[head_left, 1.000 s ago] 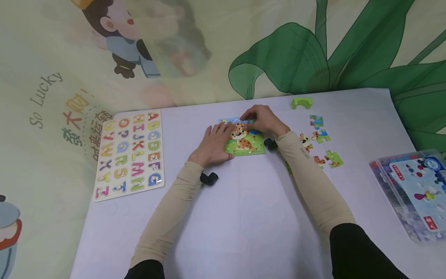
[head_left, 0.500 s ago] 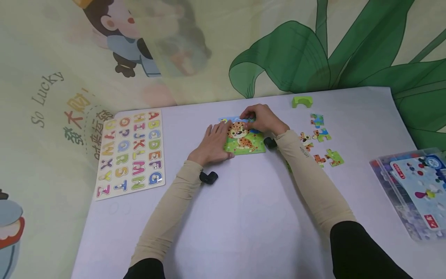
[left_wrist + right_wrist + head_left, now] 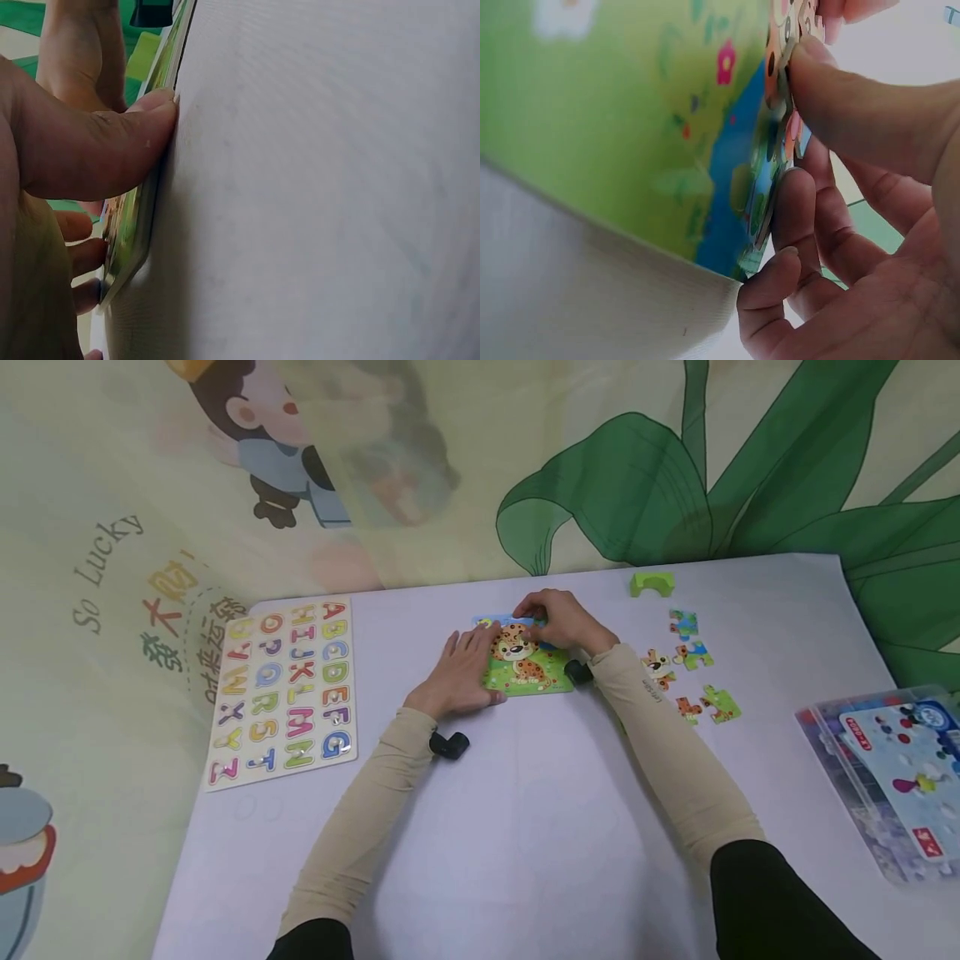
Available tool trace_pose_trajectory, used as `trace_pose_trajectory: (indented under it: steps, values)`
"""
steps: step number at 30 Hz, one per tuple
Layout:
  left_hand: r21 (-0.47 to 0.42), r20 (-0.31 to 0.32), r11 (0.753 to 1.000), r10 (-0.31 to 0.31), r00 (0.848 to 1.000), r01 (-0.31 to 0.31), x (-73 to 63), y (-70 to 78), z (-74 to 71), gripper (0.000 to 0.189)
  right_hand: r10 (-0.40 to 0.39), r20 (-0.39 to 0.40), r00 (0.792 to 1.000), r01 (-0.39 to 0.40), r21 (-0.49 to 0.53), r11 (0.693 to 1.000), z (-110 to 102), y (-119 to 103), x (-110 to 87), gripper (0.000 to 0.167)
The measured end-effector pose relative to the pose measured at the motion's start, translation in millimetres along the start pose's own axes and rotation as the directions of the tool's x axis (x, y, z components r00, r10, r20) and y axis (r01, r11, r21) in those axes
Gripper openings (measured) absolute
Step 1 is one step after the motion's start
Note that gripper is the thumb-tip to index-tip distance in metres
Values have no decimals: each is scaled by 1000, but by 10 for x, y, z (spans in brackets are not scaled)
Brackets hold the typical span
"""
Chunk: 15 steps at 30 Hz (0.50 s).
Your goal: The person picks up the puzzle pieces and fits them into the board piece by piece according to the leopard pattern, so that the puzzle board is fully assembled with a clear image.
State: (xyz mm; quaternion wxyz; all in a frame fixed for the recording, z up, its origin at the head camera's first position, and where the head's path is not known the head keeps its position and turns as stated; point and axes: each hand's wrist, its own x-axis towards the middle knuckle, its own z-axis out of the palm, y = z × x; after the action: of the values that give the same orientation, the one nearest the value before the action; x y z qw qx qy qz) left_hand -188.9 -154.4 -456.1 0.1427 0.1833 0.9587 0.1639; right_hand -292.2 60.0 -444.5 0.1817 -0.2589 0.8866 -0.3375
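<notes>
At the far left corner of the white-covered worktop (image 3: 480,860) lies an alphabet board (image 3: 318,689), its left side close to the worktop's left edge and its rows of coloured letters filling the surface. Behind the worktop's left part hangs a printed backdrop (image 3: 450,468) with a cartoon figure and writing; large green leaves fill its right side.

To the right of the alphabet board, the left hand (image 3: 459,675) rests on the left edge of a leopard puzzle (image 3: 528,685), fingers straight and apart; in the left wrist view its thumb touches the puzzle's near edge. The puzzle lies flat near the middle of the worktop's far edge, showing a spotted leopard on green grass.

The right hand (image 3: 564,620) is over the puzzle's far right part, thumb and fingers together on a puzzle piece (image 3: 793,126), which stands tilted against the picture. A black wrist camera (image 3: 578,673) sits just beside the puzzle's right edge.

Further right, partly beside the beige sleeve (image 3: 678,752), loose pieces (image 3: 722,703) lie scattered, with a green arch block (image 3: 652,583) beyond them at the worktop's far edge. A clear plastic case (image 3: 885,777) with a printed blue sheet lies at the worktop's right edge, cut off by the frame.
</notes>
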Motion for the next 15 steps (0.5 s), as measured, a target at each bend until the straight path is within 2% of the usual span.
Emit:
trace_pose_trajectory:
  steps: [7, 15]
  values:
    - [88, 18, 996, 27, 999, -28, -5, -2, 1, 104, -17, 1, 1000, 17, -21, 1000, -11, 5, -26, 35]
    - [124, -15, 991, 51, 999, -49, -14, 22, -6, 101, -14, -35, 999, 13, -29, 1000, 1, 9, -2, 34]
